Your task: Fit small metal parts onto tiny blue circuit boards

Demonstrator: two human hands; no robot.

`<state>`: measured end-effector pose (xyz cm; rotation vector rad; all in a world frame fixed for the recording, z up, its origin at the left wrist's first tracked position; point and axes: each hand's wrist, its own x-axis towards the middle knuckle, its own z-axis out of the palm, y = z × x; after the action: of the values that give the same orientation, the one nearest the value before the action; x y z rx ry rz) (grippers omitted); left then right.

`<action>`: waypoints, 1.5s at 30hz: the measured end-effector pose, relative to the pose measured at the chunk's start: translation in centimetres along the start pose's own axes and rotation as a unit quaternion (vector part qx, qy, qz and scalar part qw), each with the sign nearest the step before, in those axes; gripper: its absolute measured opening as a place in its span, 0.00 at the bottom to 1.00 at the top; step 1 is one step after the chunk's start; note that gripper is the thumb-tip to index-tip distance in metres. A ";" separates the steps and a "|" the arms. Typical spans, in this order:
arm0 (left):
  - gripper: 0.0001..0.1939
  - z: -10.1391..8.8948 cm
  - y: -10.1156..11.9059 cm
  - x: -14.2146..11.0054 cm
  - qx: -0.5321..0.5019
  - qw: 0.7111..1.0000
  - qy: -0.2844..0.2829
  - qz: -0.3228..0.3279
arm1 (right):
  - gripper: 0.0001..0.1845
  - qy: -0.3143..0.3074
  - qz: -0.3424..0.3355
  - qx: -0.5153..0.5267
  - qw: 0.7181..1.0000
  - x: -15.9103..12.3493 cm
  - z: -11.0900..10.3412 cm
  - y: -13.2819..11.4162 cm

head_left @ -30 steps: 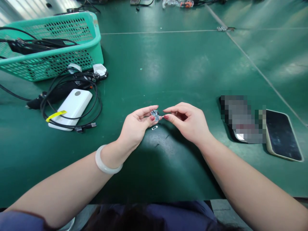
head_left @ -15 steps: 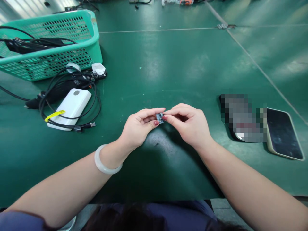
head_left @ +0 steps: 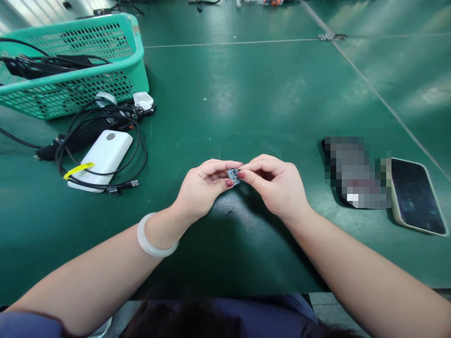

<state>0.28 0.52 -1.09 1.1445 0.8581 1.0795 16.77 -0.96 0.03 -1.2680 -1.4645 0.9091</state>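
A small grey-blue piece with dark spots [head_left: 233, 175], perhaps an electronic part, sits between my two hands above the green table. My left hand [head_left: 201, 188] is closed, its thumb and index finger pinching the piece from the left. From the right, my right hand [head_left: 278, 185] is closed too, with thumb and index fingertips pressed together on the piece's right edge. Those fingertips cover part of it, and whether they pinch something even smaller cannot be made out.
On the left stand a green plastic basket [head_left: 139, 54] with black cables, a white power bank [head_left: 109, 152] and a coiled black cable [head_left: 145, 162]. To the right lie a pixelated dark object [head_left: 348, 164] and a phone [head_left: 417, 195]. The green table [head_left: 246, 108] has seams.
Both hands still hold the small piece at nearly the same spot. My right hand's knuckles have dipped slightly, and the piece sits a touch lower. The whole view has shifted a little.
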 end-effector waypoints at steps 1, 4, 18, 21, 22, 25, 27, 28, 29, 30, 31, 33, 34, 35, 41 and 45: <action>0.13 0.0 0.0 0.0 -0.008 1.000 0.000 -0.002 | 0.03 0.007 0.000 -0.006 1.000 -0.1 0.1 -0.1; 0.13 0.1 -0.2 0.0 -0.033 0.999 -0.003 -0.010 | 0.03 0.015 0.006 -0.010 1.000 -0.3 0.2 -0.3; 0.12 0.0 0.0 -0.2 -0.006 1.000 -0.015 0.012 | 0.06 -0.044 0.044 0.060 0.996 0.3 -0.6 -0.2; 0.12 0.1 0.1 -0.2 -0.007 1.000 -0.014 0.007 | 0.10 -0.061 0.073 0.112 0.989 0.6 -0.6 0.0; 0.12 0.1 0.1 -0.2 -0.006 1.000 -0.014 0.007 | 0.10 -0.065 0.079 0.125 0.987 0.7 -0.6 0.0; 0.12 0.0 0.0 -0.3 -0.001 1.000 -0.018 0.010 | 0.12 -0.066 0.084 0.129 0.986 0.7 -0.6 0.0; 0.12 -0.1 0.0 -0.3 0.000 1.000 -0.019 0.013 | 0.12 -0.060 0.077 0.116 0.988 0.6 -0.6 0.0; 0.13 0.0 0.1 -0.2 -0.002 1.000 -0.019 0.014 | 0.12 -0.057 0.073 0.108 0.990 0.6 -0.7 0.0; 0.13 0.0 0.1 -0.2 -0.004 1.000 -0.018 0.015 | 0.12 -0.053 0.071 0.100 0.991 0.5 -0.7 0.0; 0.13 0.0 0.1 -0.2 -0.006 1.000 -0.016 0.015 | 0.11 -0.049 0.070 0.093 0.992 0.4 -0.6 0.0; 0.13 0.1 0.2 -0.2 -0.009 1.000 -0.014 0.013 | 0.11 -0.045 0.070 0.087 0.993 0.4 -0.6 0.0; 0.14 0.1 0.2 -0.2 -0.013 1.000 -0.010 0.010 | 0.10 -0.041 0.076 0.086 0.993 0.2 -0.5 0.0; 0.14 0.2 0.3 -0.2 -0.013 1.000 -0.007 0.010 | 0.09 -0.041 0.080 0.094 0.992 0.2 -0.4 0.1; 0.14 0.2 0.3 -0.2 -0.012 1.000 -0.005 0.010 | 0.09 -0.042 0.085 0.107 0.990 0.1 -0.3 0.1; 0.14 0.3 0.1 -0.3 0.003 1.000 0.016 0.008 | 0.12 -0.029 0.111 0.149 0.982 -0.1 0.5 0.0; 0.14 0.3 0.1 -0.2 -0.001 1.000 0.013 0.007 | 0.12 -0.002 0.098 0.143 0.985 -0.4 0.9 -0.2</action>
<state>0.47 0.23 -0.93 1.1381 0.8696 1.1094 15.89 -1.31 -0.12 -1.2080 -1.1763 1.2069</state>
